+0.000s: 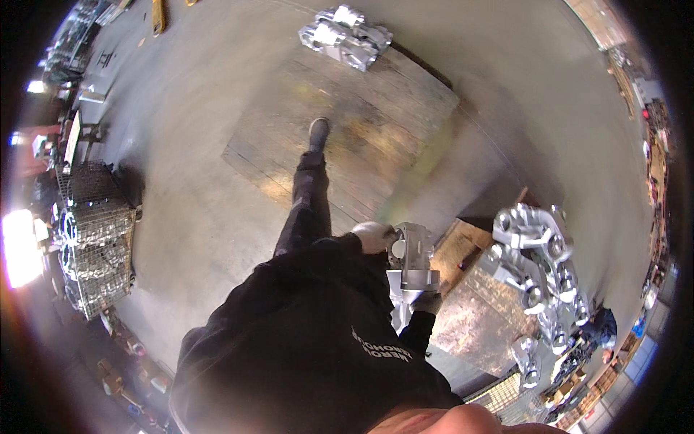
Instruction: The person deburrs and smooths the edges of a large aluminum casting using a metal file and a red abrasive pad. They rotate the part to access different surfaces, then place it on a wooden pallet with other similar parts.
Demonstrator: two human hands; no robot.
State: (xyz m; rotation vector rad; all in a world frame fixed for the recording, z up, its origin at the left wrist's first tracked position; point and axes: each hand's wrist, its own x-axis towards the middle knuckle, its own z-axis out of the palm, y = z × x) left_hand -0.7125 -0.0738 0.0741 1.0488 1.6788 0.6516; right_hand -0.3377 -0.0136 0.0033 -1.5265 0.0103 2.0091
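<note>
A silvery metal casting [416, 253] with a large round hole is held close against my body, at the centre right. My left hand [371, 237], in a pale glove, is closed on its left end, beside the hole. At its lower edge my right hand [426, 301] grips from below, and its fingers are partly hidden by the metal. More bright metal shows between my right hand and my dark sleeve. I cannot tell whether this is a second casting or part of the same one.
A wooden platform [289, 94] lies on the concrete floor, with my foot on it and several castings [347, 37] at its far end. To my right, more castings [538, 249] stand on a second wooden platform [477, 307]. A wire cage [97, 253] of metal parts stands left. Another person [601, 328] is at lower right.
</note>
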